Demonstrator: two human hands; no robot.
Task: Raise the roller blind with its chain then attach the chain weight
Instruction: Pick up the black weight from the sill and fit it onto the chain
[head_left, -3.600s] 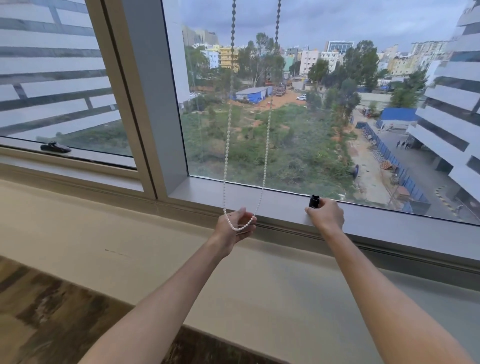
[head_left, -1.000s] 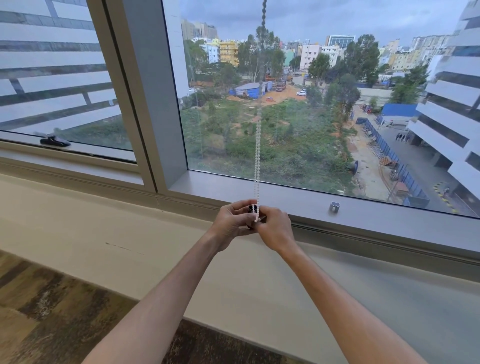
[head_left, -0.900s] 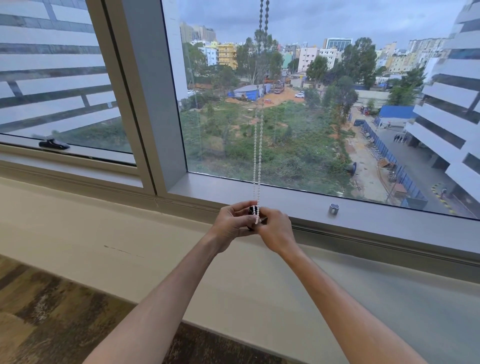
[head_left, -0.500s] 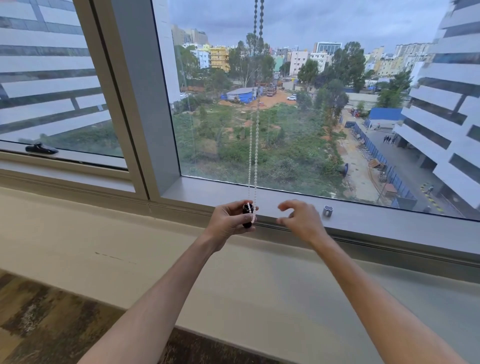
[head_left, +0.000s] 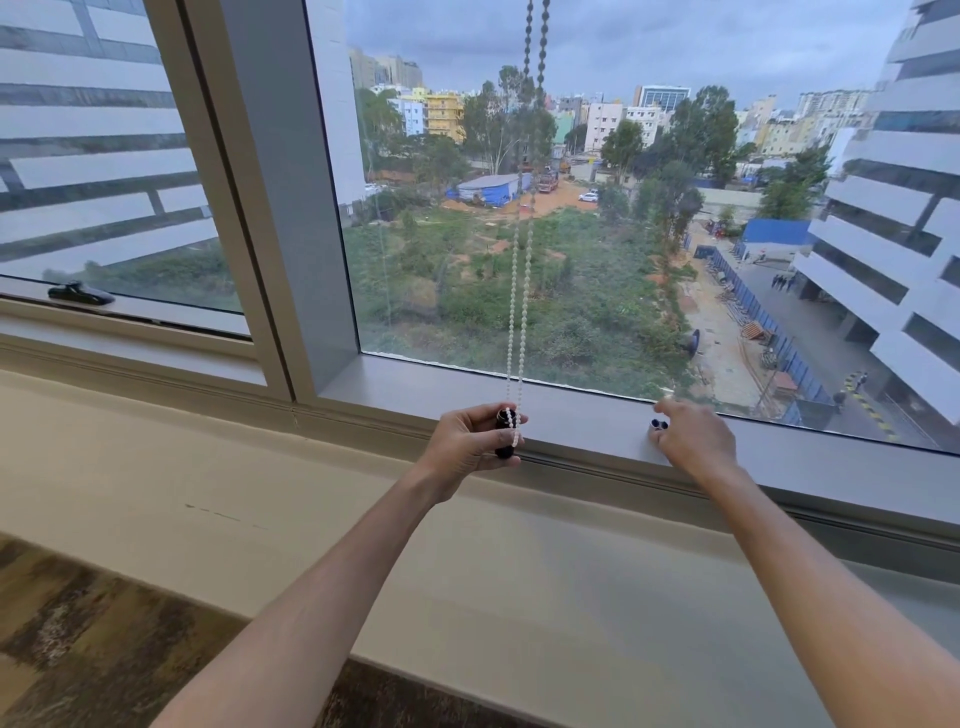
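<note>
The white bead chain (head_left: 519, 312) hangs in two strands in front of the window glass, down from the top edge of the view. My left hand (head_left: 467, 441) is closed on a black cylindrical chain weight (head_left: 505, 436), held upright just above the window frame, with the bottom loop of the chain lying against it. My right hand (head_left: 696, 439) is at a small dark cap piece (head_left: 658, 425) that rests on the grey window sill (head_left: 582, 410). Its thumb and forefinger are spread on either side of the piece. The roller blind itself is out of view.
A thick grey mullion (head_left: 280, 208) stands left of the chain, and a black window handle (head_left: 80, 293) sits on the left pane's frame. Below the frame runs a wide beige ledge (head_left: 260, 493), then patterned carpet (head_left: 78, 623).
My hands were together on the weight and chain a second ago. My right hand has since let go and moved right along the sill to the small cap piece, while my left hand kept the weight.
</note>
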